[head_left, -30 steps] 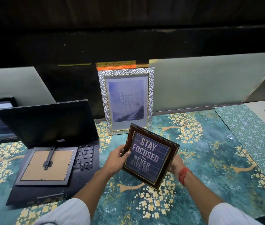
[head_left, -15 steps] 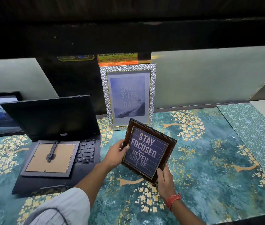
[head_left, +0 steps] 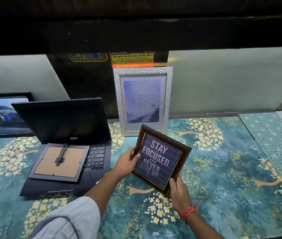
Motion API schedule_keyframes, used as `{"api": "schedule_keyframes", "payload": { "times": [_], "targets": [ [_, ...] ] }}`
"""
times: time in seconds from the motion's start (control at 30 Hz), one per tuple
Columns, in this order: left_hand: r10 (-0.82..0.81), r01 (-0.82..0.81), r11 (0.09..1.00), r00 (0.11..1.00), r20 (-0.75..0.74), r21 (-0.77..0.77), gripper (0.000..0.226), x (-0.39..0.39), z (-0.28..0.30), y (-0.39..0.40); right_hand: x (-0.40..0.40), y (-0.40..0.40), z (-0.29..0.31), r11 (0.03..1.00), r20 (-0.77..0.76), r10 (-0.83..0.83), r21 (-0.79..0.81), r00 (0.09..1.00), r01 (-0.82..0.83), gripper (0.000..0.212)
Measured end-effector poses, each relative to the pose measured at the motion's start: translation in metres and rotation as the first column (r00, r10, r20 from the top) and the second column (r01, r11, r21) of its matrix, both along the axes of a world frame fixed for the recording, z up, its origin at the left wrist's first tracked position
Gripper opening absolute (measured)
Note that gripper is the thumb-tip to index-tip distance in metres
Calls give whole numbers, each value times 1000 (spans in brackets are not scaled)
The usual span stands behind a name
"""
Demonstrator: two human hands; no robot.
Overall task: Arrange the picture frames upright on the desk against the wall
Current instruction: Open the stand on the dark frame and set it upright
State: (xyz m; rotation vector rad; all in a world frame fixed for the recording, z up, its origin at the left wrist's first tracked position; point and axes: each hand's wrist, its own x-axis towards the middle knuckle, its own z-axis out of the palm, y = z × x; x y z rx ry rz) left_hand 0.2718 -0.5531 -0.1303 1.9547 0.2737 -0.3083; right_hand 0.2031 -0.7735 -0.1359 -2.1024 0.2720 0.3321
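Note:
I hold a small dark brown frame (head_left: 160,160) reading "Stay focused and never give up", tilted, above the desk. My left hand (head_left: 127,160) grips its left edge and my right hand (head_left: 179,191) grips its lower right corner. Just behind it a tall silver frame (head_left: 142,100) stands upright against the wall. A black frame with a car picture (head_left: 4,114) leans against the wall at far left. Another black frame (head_left: 57,162) lies face down on the laptop keyboard, its stand showing.
An open black laptop (head_left: 64,121) sits left of centre on the teal floral desk cover (head_left: 223,169). A green patterned mat (head_left: 274,140) lies at the right. A dark shelf overhangs the desk, and stickers (head_left: 132,60) are on the wall above the silver frame.
My right hand came from behind the brown frame to its lower right corner. The frame stays tilted in front of the silver frame.

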Motion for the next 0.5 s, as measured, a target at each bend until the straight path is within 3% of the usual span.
{"api": "schedule_keyframes", "payload": {
  "times": [0.1,0.17,0.23,0.3,0.37,0.43,0.5],
  "targets": [
    [5,-5,999,1000,2,35,38,-4,0,7,-7,11,-9,995,-13,-84,49,996,85,61],
    [46,-46,998,999,12,40,44,-10,-1,16,-14,24,-17,948,-21,-303,98,953,304,42],
    [101,-101,995,995,6,-16,43,-21,2,31,-23,44,-15,805,-109,-562,155,820,572,35],
    [146,-146,989,989,8,-32,35,-35,6,52,-34,71,-13,703,-258,-641,178,723,688,34],
    [186,-185,983,982,24,-16,28,-48,10,76,-42,105,-7,791,-306,-484,247,820,560,27],
    [234,-235,972,971,50,21,25,-62,14,109,-43,151,6,906,-207,-216,322,954,275,20],
    [283,-287,957,956,84,40,18,-73,18,138,-34,193,17,932,-68,4,363,998,21,18]
  ]
}}
